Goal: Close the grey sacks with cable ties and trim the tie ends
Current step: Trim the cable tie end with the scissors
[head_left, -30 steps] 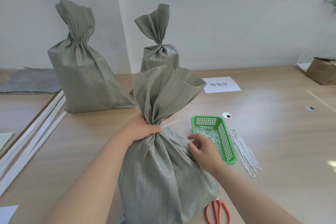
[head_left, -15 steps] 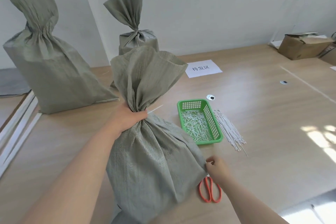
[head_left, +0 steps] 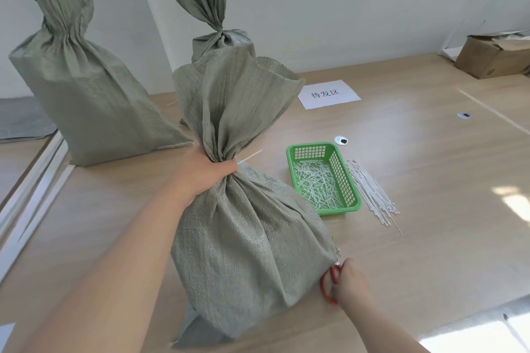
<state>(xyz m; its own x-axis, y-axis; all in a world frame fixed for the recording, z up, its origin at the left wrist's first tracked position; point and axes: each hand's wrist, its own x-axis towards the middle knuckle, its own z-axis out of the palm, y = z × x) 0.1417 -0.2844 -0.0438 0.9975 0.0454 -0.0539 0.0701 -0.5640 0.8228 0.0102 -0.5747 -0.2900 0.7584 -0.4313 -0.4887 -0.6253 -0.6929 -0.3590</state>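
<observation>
Fingers (head_left: 226,167) of the left hand (head_left: 200,179) wrap tight round the gathered neck of the nearest grey sack (head_left: 246,243), which stands on the table (head_left: 430,252). A white cable tie tail (head_left: 250,156) juts out just past them. The right hand (head_left: 350,285) curls its fingers onto the red scissors (head_left: 325,286), which lie against the sack's lower corner. Beyond the right fingers a green basket (head_left: 351,200) of cut tie ends sits beside a bundle of cable ties (head_left: 372,195). Two more sacks with gathered necks (head_left: 86,100) (head_left: 212,17) stand beyond the left fingers.
</observation>
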